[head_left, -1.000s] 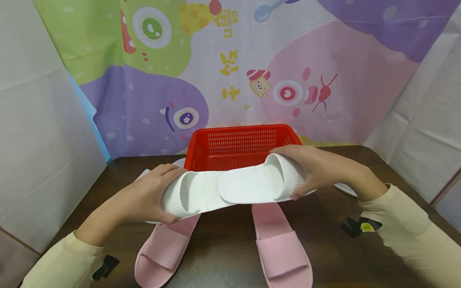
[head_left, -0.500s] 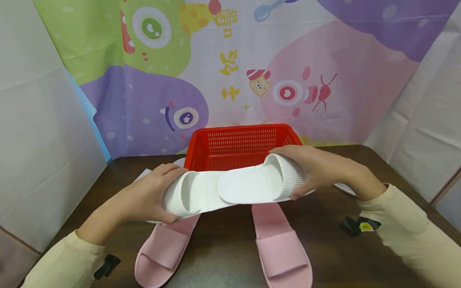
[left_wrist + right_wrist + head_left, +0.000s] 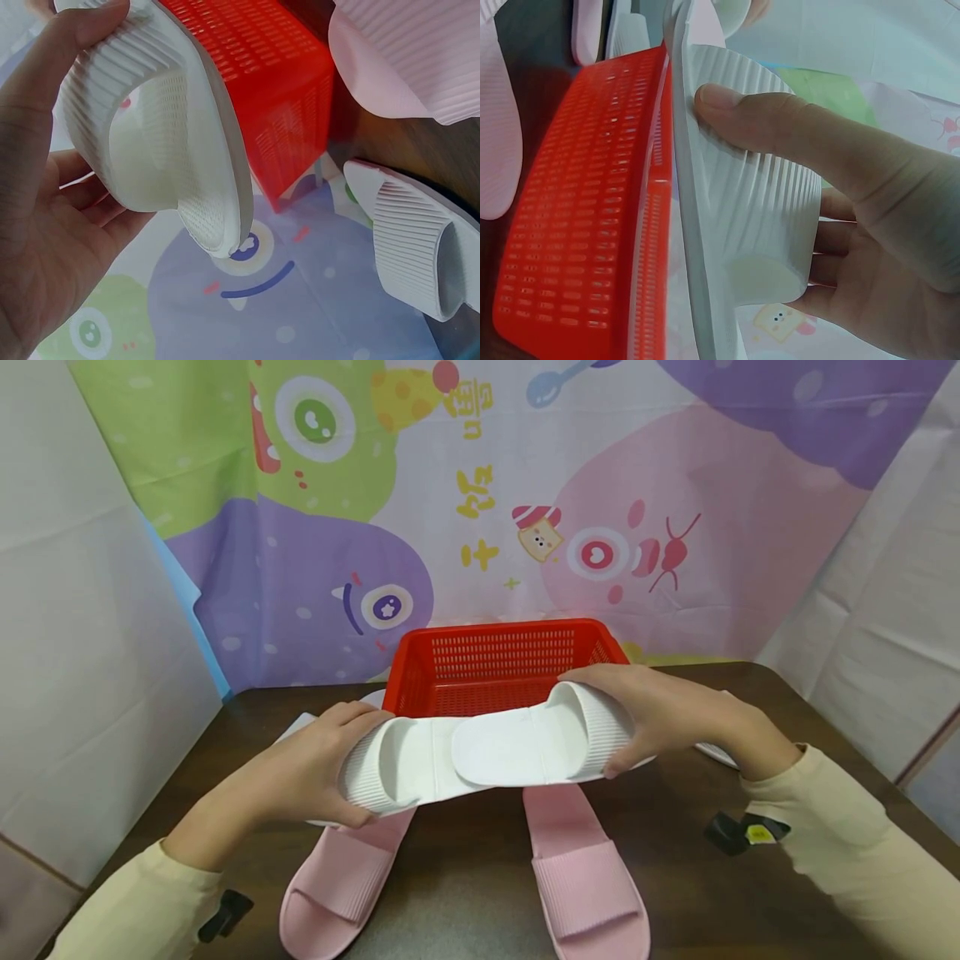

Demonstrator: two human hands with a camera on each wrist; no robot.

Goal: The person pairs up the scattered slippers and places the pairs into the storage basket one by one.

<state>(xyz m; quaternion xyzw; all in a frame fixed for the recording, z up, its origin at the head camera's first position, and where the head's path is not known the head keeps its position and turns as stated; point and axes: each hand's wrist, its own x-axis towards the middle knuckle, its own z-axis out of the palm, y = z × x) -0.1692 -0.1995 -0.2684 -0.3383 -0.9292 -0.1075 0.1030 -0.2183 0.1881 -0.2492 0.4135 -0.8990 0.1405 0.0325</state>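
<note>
Two white slippers are held up above the table, heel over heel. My left hand (image 3: 318, 768) grips the left white slipper (image 3: 411, 760) round its ribbed strap, thumb on the near side. With my right hand (image 3: 660, 710) I hold the right white slipper (image 3: 498, 747) by its strap, its heel overlapping the other one's. In the left wrist view the thumb lies on the ribbed strap (image 3: 127, 60). The right wrist view has the thumb pressed on the other strap (image 3: 757, 195), fingers behind it. Below lie two pink slippers, one left (image 3: 341, 881) and one right (image 3: 588, 885), toes toward me.
A red plastic basket (image 3: 506, 631) stands at the back of the dark table (image 3: 465, 877), behind the held slippers. Another pale slipper (image 3: 412, 232) lies left of the basket. Part of a white item (image 3: 716, 752) shows behind my right wrist. A printed cloth (image 3: 480, 593) hangs behind.
Both hands keep their grip on the white slippers and stay almost still. The basket and the pink slippers have not moved.
</note>
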